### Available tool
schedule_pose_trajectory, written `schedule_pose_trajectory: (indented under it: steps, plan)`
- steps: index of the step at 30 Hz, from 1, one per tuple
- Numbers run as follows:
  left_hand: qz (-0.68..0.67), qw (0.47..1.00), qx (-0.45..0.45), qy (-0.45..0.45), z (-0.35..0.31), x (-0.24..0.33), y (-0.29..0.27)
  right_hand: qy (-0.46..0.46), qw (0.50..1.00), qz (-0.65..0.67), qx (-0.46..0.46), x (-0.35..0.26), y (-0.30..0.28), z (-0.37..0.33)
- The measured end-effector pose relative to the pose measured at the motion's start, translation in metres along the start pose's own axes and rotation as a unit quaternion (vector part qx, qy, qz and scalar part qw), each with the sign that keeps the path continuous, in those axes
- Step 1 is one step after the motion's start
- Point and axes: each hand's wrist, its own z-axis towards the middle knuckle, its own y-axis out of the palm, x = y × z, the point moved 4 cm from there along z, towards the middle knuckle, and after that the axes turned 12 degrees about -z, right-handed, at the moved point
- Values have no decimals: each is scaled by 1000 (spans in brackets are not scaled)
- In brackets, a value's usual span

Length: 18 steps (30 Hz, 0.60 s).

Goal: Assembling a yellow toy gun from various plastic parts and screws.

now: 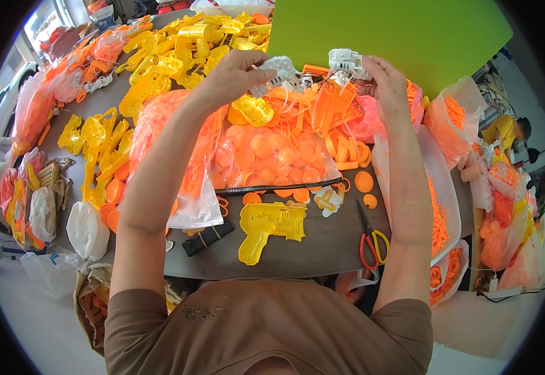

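At the far side of the table, my left hand (238,76) is closed on a white moulded plastic part (279,69). My right hand (385,80) grips a similar white plastic part (345,60). Thin dark wires (313,78) appear between the two parts; where they run I cannot tell exactly. Both parts are held above heaped orange plastic pieces (335,106). Nearer to me, a yellow toy gun half shell (271,226) lies flat on the grey table (322,256).
Clear bags of orange discs (266,156) and orange parts fill the middle. Yellow shells (178,50) pile up at the far left. Scissors with red and yellow handles (370,244) and a black block (208,236) lie near me. A green board (385,37) stands behind; another person (504,132) sits far right.
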Motion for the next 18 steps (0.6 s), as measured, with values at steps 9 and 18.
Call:
schedule_pose_trajectory:
  steps: [9, 18]
  plan:
    - [-67, 996, 23, 57, 12, 18, 6, -18, 993, -15, -112, -1, 19, -11]
    - [83, 991, -18, 105, 31, 31, 23, -56, 966, -1, -254, -3, 52, -18]
